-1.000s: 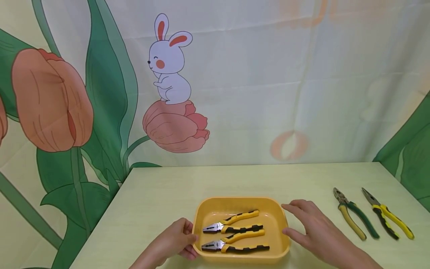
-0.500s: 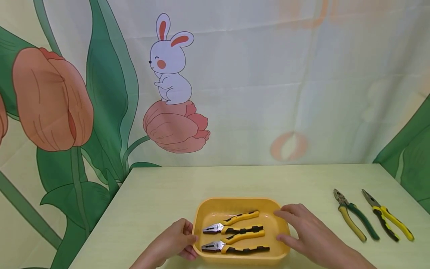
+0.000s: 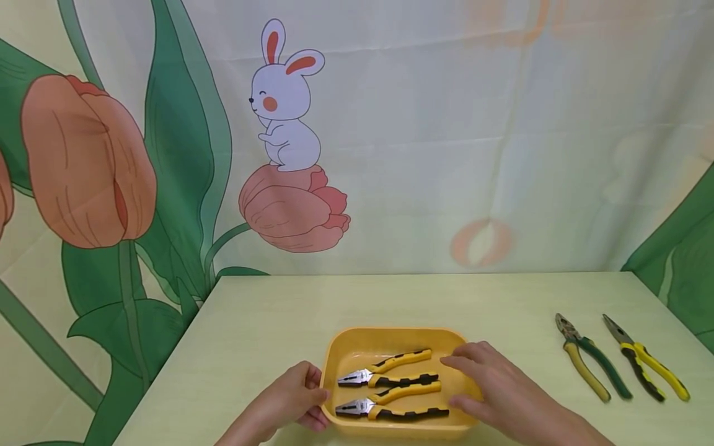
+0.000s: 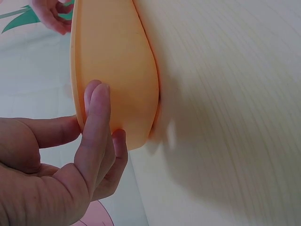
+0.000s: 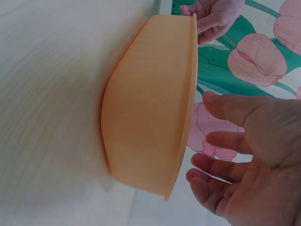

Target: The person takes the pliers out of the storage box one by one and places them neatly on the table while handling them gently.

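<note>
A yellow plastic tray (image 3: 390,429) lies near the table's front edge. Inside, combination pliers (image 3: 368,376) with yellow-and-black handles lie above a second, similar pair (image 3: 365,407), both with metal heads pointing left. My left hand (image 3: 284,396) grips the tray's left rim, thumb over the edge and fingers against the outer wall (image 4: 117,70). Over the tray's right end hovers my right hand (image 3: 502,390), thumb and fingers spread apart near the pliers' handle ends. From the right wrist view, that hand (image 5: 244,150) sits above the rim and holds nothing.
Right of the tray, pliers with green and tan handles (image 3: 604,364) lie on the table (image 3: 268,322). Beside them are needle-nose pliers (image 3: 629,347) with yellow-and-black handles. A cloth backdrop (image 3: 390,155) printed with tulips and a rabbit hangs behind the table.
My right hand has moved left, from the tray's right rim to over its inside. My left hand keeps its grip on the rim, and the tray and pliers stay put.
</note>
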Tool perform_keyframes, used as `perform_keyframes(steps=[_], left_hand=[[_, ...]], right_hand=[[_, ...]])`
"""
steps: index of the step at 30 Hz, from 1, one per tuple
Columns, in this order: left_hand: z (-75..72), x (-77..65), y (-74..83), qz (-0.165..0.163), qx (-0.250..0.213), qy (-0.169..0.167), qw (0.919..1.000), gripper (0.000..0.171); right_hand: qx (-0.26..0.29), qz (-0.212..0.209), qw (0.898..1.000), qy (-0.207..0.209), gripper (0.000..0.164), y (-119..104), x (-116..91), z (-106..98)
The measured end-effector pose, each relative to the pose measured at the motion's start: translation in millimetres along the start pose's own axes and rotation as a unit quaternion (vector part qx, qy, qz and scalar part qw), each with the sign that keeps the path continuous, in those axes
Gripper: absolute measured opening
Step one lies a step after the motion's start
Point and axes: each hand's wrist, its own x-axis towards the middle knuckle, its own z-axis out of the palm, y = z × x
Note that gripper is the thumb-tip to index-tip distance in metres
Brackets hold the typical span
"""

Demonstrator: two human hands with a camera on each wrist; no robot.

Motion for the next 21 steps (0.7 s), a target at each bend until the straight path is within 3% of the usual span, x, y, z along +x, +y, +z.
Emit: perform_keyframes(steps=[11, 21], left_hand=[[0.4, -1.0, -2.1, 0.012, -0.009, 0.002, 0.9999, 0.018], [0.1, -0.2, -0.6, 0.002, -0.006, 0.0, 1.0, 0.018]], right_hand=[[0.032, -0.004, 0.998, -0.055, 0.052, -5, 6, 4], [0.045, -0.027, 0.996, -0.076, 0.052, -6, 12, 9]])
